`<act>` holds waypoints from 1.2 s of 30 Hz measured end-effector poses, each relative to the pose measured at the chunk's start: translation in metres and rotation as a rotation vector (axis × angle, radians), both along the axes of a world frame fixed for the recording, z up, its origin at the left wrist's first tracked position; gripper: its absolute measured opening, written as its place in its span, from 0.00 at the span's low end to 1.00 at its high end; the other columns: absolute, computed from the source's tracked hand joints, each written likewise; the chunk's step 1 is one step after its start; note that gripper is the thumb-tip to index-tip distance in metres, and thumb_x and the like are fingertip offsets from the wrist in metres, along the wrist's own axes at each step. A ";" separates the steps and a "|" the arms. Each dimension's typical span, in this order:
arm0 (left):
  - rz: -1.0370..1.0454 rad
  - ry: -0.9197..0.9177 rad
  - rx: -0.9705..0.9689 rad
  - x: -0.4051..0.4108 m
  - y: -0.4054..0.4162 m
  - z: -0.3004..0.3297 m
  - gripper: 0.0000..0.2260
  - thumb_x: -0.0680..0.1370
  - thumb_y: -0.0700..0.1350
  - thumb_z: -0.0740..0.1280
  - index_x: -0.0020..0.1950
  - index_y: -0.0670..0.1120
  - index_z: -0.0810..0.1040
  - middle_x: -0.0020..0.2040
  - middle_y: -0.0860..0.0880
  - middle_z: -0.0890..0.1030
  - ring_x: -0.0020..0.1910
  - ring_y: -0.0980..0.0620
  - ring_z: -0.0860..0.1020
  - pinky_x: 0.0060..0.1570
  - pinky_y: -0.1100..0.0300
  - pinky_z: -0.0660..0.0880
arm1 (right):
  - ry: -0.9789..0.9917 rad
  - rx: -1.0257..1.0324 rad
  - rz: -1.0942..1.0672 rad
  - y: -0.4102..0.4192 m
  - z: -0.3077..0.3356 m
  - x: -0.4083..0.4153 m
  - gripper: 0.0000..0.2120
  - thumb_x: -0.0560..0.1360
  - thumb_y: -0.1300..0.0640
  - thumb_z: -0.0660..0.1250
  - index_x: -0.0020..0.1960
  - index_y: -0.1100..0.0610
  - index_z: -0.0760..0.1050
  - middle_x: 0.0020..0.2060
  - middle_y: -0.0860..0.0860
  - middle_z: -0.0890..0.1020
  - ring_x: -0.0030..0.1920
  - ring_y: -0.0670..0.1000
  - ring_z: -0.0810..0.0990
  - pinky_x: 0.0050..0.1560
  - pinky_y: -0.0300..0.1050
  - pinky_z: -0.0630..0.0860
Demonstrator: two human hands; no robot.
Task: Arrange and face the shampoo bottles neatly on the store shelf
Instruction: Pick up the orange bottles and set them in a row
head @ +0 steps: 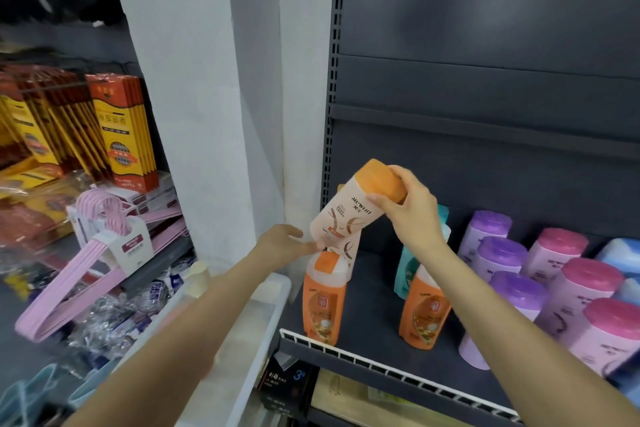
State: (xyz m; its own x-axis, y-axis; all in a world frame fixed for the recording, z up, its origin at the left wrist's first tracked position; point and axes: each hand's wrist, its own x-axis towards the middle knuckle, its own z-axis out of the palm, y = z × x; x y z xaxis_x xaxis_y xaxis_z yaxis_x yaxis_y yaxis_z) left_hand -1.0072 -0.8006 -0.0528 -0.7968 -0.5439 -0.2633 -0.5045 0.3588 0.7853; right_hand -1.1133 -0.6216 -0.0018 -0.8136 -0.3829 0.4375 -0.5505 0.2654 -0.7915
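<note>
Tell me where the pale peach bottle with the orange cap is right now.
In the head view, the pale peach bottle with the orange cap is tilted in the air, gripped at its cap by the right hand, above the left orange shampoo bottle; the left hand reaches toward its base.

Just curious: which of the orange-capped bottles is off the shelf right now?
The pale orange-capped bottle, tilted in the right hand; the two orange bottles stand upright on the shelf.

— How is the light?
— Even and rather dim, seemingly from above; the dark shelf back panel (485, 28) carries a faint pale sheen.
— Sharpness?
— Soft overall. The pink hangers (79, 267) and left forearm (194, 329) smear with motion blur.
— Distortion?
— Wide-angle bending: the white pillar (194, 80) leans and edges stretch.
</note>
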 end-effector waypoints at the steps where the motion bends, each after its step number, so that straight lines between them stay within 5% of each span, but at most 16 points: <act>1: -0.045 -0.010 0.008 0.001 0.001 -0.002 0.26 0.70 0.55 0.73 0.64 0.45 0.73 0.60 0.47 0.76 0.57 0.49 0.75 0.56 0.57 0.73 | 0.009 0.037 -0.006 -0.003 -0.004 -0.001 0.26 0.72 0.54 0.72 0.67 0.54 0.68 0.54 0.45 0.74 0.54 0.45 0.72 0.49 0.38 0.68; 5: -0.098 -0.045 0.074 0.007 0.006 -0.015 0.18 0.72 0.56 0.71 0.56 0.47 0.79 0.51 0.47 0.80 0.43 0.55 0.77 0.37 0.65 0.71 | -0.043 0.168 0.012 -0.018 -0.020 -0.006 0.28 0.71 0.54 0.73 0.68 0.54 0.67 0.61 0.52 0.76 0.60 0.52 0.74 0.50 0.40 0.69; 16: -0.017 -0.045 0.327 0.010 0.004 -0.028 0.16 0.72 0.54 0.72 0.56 0.50 0.77 0.47 0.50 0.82 0.43 0.54 0.80 0.48 0.57 0.72 | -0.128 0.394 0.094 -0.040 -0.053 -0.021 0.28 0.70 0.56 0.74 0.69 0.55 0.70 0.65 0.55 0.74 0.66 0.55 0.71 0.58 0.43 0.68; 36: 0.005 -0.040 0.376 0.015 0.007 -0.025 0.13 0.73 0.53 0.71 0.54 0.51 0.75 0.46 0.52 0.80 0.51 0.51 0.78 0.52 0.54 0.73 | -0.238 0.421 0.187 -0.044 -0.090 -0.022 0.27 0.73 0.56 0.71 0.70 0.54 0.67 0.65 0.56 0.74 0.65 0.56 0.72 0.64 0.49 0.69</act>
State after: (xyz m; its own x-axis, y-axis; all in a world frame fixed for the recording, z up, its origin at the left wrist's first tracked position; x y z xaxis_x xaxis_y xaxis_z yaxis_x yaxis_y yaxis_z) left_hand -0.9918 -0.7934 -0.0778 -0.7795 -0.4070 -0.4761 -0.5384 0.0470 0.8414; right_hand -1.1349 -0.6655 -0.0922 -0.7729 -0.6340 0.0253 -0.4366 0.5025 -0.7462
